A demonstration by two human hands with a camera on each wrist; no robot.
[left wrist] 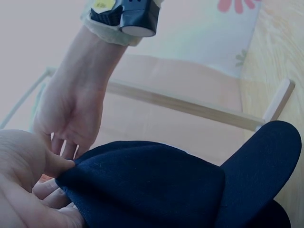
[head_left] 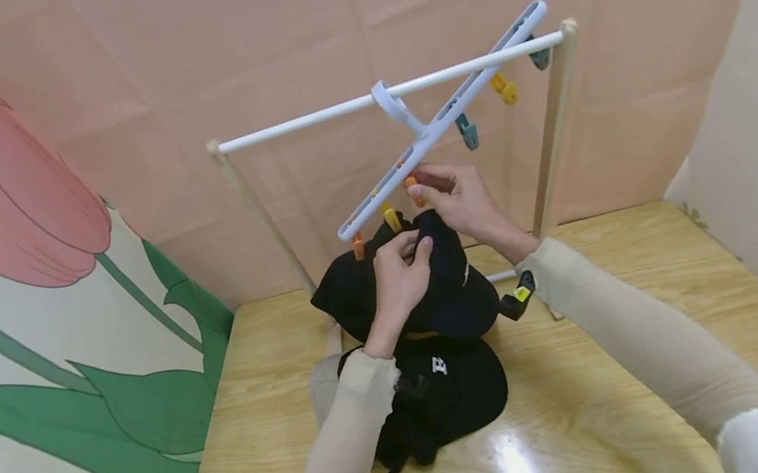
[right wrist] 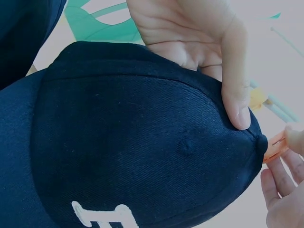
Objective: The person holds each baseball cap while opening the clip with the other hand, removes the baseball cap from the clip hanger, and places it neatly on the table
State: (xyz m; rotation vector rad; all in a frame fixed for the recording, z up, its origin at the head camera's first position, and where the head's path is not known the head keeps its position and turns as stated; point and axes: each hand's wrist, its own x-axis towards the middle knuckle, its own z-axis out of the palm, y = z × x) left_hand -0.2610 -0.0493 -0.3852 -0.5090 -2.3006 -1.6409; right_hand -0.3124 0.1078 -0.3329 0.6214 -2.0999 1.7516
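My left hand (head_left: 402,279) pinches the crown of a dark cap (head_left: 447,279) between thumb and fingers, just under a light-blue clip hanger (head_left: 433,132). In the right wrist view, this cap (right wrist: 142,128) shows part of a white letter, and the left thumb lies on its fabric. My right hand (head_left: 465,204) pinches an orange clip (head_left: 414,193) on the hanger. The clip (right wrist: 275,146) meets the cap's pinched edge; whether it bites the fabric I cannot tell. Another black cap (head_left: 343,289) is beside it, beneath a yellow clip (head_left: 390,217) and another orange clip (head_left: 358,247).
The hanger hooks over a white rod (head_left: 298,122) on a wooden-legged rack (head_left: 554,129). Teal clips (head_left: 467,132) and a yellow clip (head_left: 504,89) dangle at its right end. A black cap (head_left: 467,390) with a white letter and something grey (head_left: 323,386) lie on the wooden table (head_left: 256,444).
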